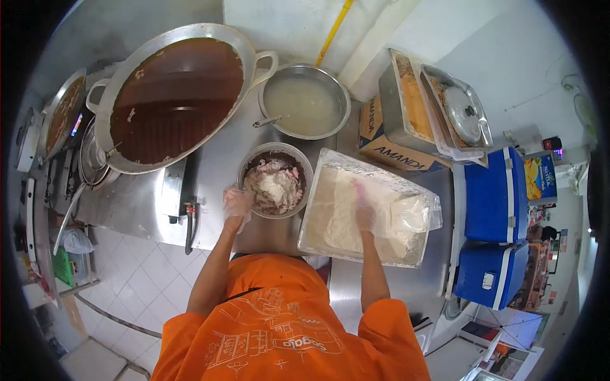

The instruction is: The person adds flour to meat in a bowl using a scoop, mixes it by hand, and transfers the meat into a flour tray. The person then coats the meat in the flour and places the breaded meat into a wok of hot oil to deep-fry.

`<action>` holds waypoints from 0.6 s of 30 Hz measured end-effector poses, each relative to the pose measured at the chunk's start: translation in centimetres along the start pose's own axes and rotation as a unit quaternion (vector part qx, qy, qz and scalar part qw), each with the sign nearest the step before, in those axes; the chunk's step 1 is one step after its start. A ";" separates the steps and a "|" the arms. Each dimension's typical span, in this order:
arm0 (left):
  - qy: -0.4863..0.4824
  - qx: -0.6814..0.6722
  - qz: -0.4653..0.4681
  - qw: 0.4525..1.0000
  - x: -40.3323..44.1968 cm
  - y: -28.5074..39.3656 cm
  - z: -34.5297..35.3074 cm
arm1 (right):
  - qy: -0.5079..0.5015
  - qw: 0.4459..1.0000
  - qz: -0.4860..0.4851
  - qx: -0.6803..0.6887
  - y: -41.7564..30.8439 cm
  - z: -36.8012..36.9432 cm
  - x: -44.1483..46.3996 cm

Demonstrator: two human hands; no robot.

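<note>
My left hand [237,203], in a clear plastic glove, grips the near left rim of a round bowl [304,192]. Inside the bowl, pale flour [281,185] lies heaped over pink pieces that look like raw meat. My right hand [365,216], also gloved, is low over a rectangular metal tray [419,244] of white flour [337,219]. Its fingers close around a pink thing [360,190], too blurred to name. At the tray's right side lies a clear plastic bag [413,214] over the flour.
Behind the bowl stand a wide pan of dark oil [184,95] and a metal basin of cloudy liquid [302,105] with a utensil handle. A cardboard box [397,152] supports stacked trays [413,101]. Blue coolers [492,197] stand at right; a hose [189,228] hangs at left.
</note>
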State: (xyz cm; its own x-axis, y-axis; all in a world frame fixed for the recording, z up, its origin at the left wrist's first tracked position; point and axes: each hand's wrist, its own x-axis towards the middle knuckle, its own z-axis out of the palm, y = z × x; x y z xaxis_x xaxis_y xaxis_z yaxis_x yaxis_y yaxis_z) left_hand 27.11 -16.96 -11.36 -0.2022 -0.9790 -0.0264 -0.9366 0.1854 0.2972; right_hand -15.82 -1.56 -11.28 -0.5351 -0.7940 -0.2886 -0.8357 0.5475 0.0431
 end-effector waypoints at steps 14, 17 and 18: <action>0.051 -0.156 -0.055 0.985 -1.4 4.5 -8.7 | -0.046 0.903 -0.173 0.391 2.0 0.4 -5.3; 0.038 -0.210 -0.105 0.971 -1.0 4.0 -8.2 | 0.018 0.935 -0.202 0.291 2.8 -0.7 -3.8; 0.026 -0.232 -0.136 0.963 -1.0 4.0 -7.9 | -0.079 0.930 -0.096 0.347 1.8 -4.7 -5.0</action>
State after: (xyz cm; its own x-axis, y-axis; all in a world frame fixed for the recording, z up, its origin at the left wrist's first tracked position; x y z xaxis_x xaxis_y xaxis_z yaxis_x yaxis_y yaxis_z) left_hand 25.85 -15.96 -2.64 0.0583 -0.9910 -0.1202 -0.7214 -0.1250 0.6812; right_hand -15.26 2.17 -5.22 -0.3146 -0.8758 -0.3660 -0.6041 0.4821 -0.6346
